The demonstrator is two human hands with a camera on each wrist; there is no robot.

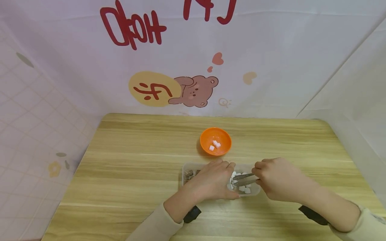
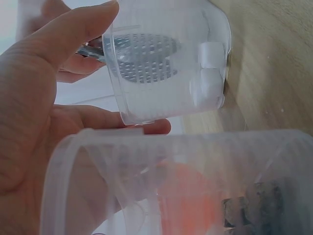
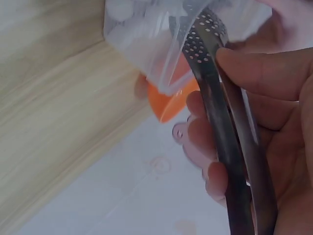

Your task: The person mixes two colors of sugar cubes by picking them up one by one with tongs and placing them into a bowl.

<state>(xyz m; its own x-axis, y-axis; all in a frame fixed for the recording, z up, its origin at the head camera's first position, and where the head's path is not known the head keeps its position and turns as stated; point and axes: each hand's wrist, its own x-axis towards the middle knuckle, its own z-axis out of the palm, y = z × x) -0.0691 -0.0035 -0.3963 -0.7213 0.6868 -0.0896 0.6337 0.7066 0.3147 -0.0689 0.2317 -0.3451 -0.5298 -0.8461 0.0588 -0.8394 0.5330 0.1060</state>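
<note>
My right hand [image 1: 278, 180] grips metal tongs [image 3: 222, 112] with perforated ends. These tips reach into a clear plastic container [image 2: 161, 100] among white cubes [image 1: 244, 189]. Across the same container lies my left hand [image 1: 212, 180], its thumb at the near rim and its fingers at the far side, holding it. Left of that hand, a second translucent container [image 2: 107, 142] contains brown cubes [image 1: 188, 173]; the hand partly hides it in the head view. Behind the containers, an orange bowl [image 1: 205, 138] holds three white cubes [image 1: 212, 148].
A wood-grain table [image 1: 129, 174] carries the containers and bowl. White printed curtains [image 1: 271, 43] hang along its back and both sides. A black strap [image 1: 191, 214] shows by the left wrist, and another black strap [image 1: 313, 215] by the right.
</note>
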